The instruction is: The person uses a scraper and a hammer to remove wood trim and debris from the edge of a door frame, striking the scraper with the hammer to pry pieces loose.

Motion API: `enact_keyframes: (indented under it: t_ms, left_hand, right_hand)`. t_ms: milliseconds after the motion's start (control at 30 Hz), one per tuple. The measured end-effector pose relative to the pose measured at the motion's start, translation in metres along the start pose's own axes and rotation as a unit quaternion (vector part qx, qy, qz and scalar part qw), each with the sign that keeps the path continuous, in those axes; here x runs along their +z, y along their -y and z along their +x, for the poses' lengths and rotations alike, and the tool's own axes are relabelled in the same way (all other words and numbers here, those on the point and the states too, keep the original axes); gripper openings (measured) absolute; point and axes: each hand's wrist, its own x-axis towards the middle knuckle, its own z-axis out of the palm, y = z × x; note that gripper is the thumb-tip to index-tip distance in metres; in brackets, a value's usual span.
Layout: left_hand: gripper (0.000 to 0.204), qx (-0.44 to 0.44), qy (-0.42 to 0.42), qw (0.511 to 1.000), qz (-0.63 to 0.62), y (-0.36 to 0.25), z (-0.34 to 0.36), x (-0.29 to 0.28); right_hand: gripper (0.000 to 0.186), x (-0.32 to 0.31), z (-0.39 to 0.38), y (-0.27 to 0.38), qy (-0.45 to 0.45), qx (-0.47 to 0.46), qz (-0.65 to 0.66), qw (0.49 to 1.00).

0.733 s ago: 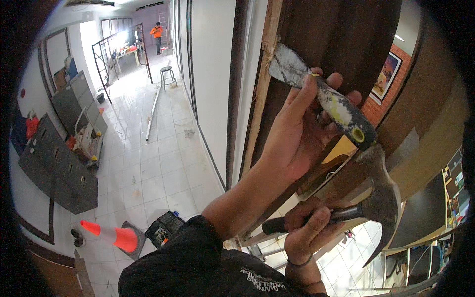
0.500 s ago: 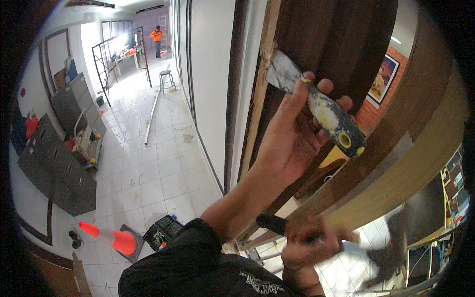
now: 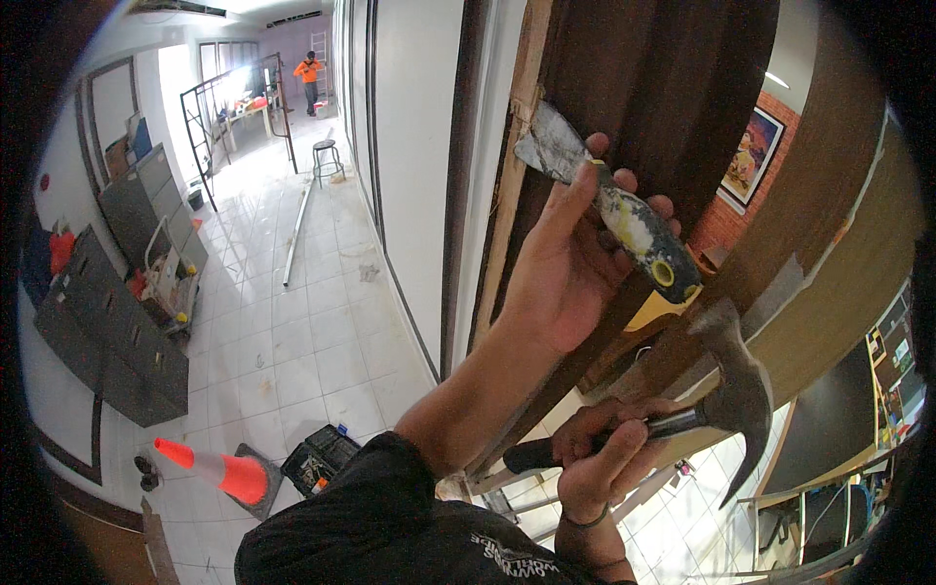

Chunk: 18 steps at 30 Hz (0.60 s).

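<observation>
My left hand [image 3: 561,283] is raised at the middle, its fingers closed round the black and yellow handle of a worn putty knife [image 3: 634,226]. The wide, whitish-smeared blade points up and left, its edge against the bare, rough wooden strip [image 3: 526,73] beside the dark brown panel [image 3: 624,68]. Lower down, my right hand [image 3: 604,448] grips a claw hammer [image 3: 736,390] by its shaft. The hammer's metal head lies to the right of the hand, below the handle end of the putty knife and apart from it.
A curved wooden surface [image 3: 829,283] rises close at the right. On the tiled floor at left stand an orange and white cone [image 3: 229,473] and an open toolbox [image 3: 322,458]. Dark filing cabinets [image 3: 117,331] line the left wall. Farther off are a stool [image 3: 327,161], scaffolding [image 3: 190,127] and a person in orange [image 3: 309,70].
The hammer, blurred and lower before, has come up and shows sharply, its head nearer the putty knife's handle. My left hand and the putty knife have shifted slightly left.
</observation>
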Motion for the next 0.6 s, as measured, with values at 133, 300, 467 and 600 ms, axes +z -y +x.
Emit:
enact_keyframes:
  t_ms: [133,300,467,600]
  left_hand:
    - [0.031,0.051,-0.008,0.999,-0.012,0.007,0.003,0.008]
    - [0.029,0.112,-0.03,0.991,0.065,0.013,0.005,0.007]
    - [0.023,0.205,-0.104,0.954,0.194,0.023,0.007,0.015]
    - [0.022,0.216,-0.105,0.942,0.236,0.017,0.006,0.01]
  right_hand:
    - [0.043,-0.001,-0.003,0.005,0.01,0.085,0.06,0.994]
    - [0.037,-0.007,-0.003,0.0,0.017,0.038,0.067,0.997]
    - [0.025,-0.008,0.0,0.007,0.091,0.021,0.107,0.99]
    - [0.03,-0.001,0.005,0.007,0.125,-0.043,0.05,0.99]
